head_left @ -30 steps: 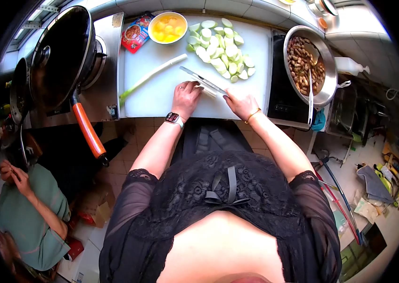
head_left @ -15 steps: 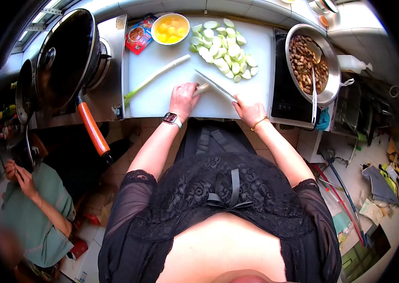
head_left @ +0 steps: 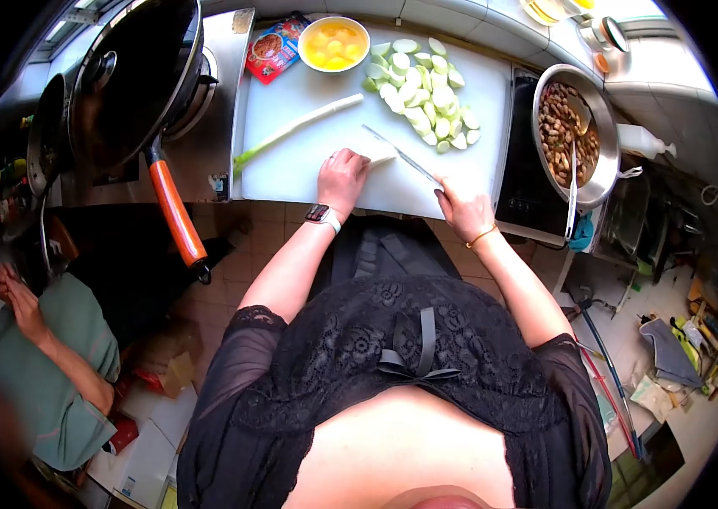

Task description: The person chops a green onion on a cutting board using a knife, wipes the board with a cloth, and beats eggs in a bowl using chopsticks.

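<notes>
Green onion piece [head_left: 382, 161] held on white cutting board [head_left: 278, 182] under closed fingers of left hand [head_left: 343, 180]; kitchen knife [head_left: 403, 156] gripped in right hand [head_left: 466, 210], blade close to free end; longer stalk [head_left: 299, 129] lying farther left, pale green slices [head_left: 427, 95] heaped beyond

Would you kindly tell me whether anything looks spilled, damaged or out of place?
Nothing looks spilled on the white cutting board. The orange-brown wooden handle of the round black pan, though, juts past the front edge of the metal counter, where it might get knocked.
</notes>
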Motion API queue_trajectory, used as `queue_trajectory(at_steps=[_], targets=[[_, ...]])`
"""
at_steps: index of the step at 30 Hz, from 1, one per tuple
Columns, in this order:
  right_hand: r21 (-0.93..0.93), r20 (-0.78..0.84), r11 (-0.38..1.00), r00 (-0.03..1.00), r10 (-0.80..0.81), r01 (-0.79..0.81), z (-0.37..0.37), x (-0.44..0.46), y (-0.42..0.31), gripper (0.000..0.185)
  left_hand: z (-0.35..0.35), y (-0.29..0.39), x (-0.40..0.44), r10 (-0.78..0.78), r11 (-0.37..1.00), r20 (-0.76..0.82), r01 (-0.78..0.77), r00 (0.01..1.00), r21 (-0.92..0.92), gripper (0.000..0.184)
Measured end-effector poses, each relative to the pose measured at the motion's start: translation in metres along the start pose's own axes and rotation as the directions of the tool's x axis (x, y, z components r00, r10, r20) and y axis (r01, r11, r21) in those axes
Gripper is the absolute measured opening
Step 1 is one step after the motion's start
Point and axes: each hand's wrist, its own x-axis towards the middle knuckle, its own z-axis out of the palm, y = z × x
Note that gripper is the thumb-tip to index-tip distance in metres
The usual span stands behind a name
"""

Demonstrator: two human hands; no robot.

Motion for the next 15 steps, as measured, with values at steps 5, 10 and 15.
queue_trajectory(at_steps=[5,10,15], targets=[[-0.045,0.038,0.999,0.999,-0.013,0.015,0.007,-0.007,-0.008,0.028,0.002,0.000,0.000,-0.013,1.000,0.000,0.013,1.000,0.029,0.006],[-0.098,-0.002,0.993,0.998,-0.070,0.069,0.019,-0.010,-0.002,0.023,0.004,-0.001,0.000,-0.012,0.998,0.015,0.011,1.000,0.064,0.006],[-0.185,0.083,0.982,0.996,-0.015,0.030,0.032,-0.003,-0.002,0.019,0.002,-0.002,0.002,0.010,0.997,0.021,-0.012,1.000,0.070,0.009]])
